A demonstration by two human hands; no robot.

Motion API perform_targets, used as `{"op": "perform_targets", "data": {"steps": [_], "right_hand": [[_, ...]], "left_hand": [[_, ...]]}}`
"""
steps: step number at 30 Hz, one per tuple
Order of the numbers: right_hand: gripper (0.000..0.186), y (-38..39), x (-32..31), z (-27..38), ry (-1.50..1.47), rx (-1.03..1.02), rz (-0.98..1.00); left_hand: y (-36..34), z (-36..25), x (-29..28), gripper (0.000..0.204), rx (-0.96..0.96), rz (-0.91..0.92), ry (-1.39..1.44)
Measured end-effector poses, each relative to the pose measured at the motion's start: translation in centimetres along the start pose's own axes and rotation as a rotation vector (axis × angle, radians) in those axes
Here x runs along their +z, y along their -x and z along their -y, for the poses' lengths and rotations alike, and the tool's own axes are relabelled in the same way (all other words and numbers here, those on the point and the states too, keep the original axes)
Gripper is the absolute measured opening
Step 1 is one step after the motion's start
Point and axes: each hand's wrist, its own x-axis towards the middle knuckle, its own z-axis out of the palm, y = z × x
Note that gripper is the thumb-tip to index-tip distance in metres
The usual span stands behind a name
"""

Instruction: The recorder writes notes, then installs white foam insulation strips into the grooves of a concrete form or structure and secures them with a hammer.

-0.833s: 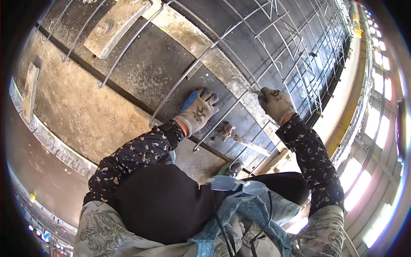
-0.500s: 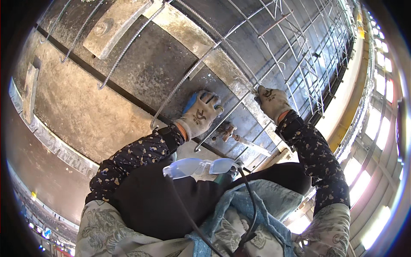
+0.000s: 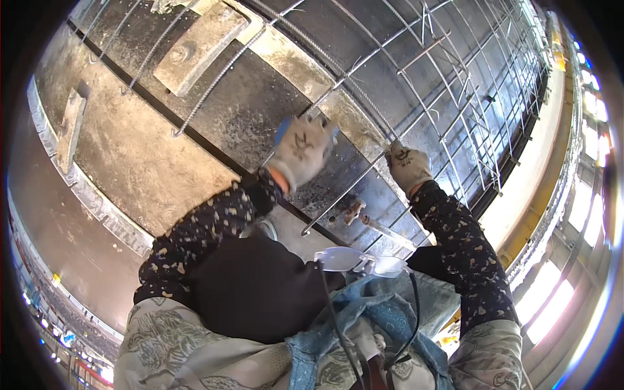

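My left hand point(image 3: 303, 151), in a grey work glove with a blue palm side, lies bent over a ribbed rebar point(image 3: 320, 101). Its fingers curl down around the bar, and their tips are hidden. To the right, my right hand point(image 3: 408, 166), gloved alike, is closed at a crossing of bars. A long thick rebar point(image 3: 359, 93) runs down into its fingers there. Beneath the bars is a dark, stained steel form bed point(image 3: 237, 104). The rebar mesh point(image 3: 448, 97) spreads away to the far right.
A bolted steel block point(image 3: 195, 55) sits at the upper left, a smaller plate point(image 3: 70, 130) beyond it. Near my knees are a rusty clamp point(image 3: 354, 211) and a pale rod point(image 3: 390, 233). Free bar ends stick out toward me. Clear safety glasses point(image 3: 361, 261) hang at my chest.
My left hand has moved from the steel bed up onto the rebar, its fingers now curled. My right hand stays at the crossing. The whole view has shifted slightly.
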Motion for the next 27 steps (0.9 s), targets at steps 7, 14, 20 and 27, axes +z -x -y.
{"op": "perform_targets", "data": {"steps": [7, 14, 20, 27], "right_hand": [[0.028, 1.5, -1.2, 0.7, 0.01, 0.037, -0.06], [0.031, 0.9, -0.3, 1.4, -0.016, 0.18, 0.008], [0.034, -0.7, 1.1, 1.4, 0.146, 0.024, -0.025], [0.03, 0.6, 0.5, 1.4, 0.069, 0.279, 0.038]], "left_hand": [[-2.1, 3.8, -0.8, 0.031, 0.002, 0.164, -0.375], [-3.0, 3.1, -1.3, 0.047, -0.189, 0.267, -0.213], [-3.3, 3.3, -0.7, 0.046, -0.193, 0.216, -0.264], [-2.0, 5.7, 2.2, 0.021, 0.079, 0.076, -0.099]]}}
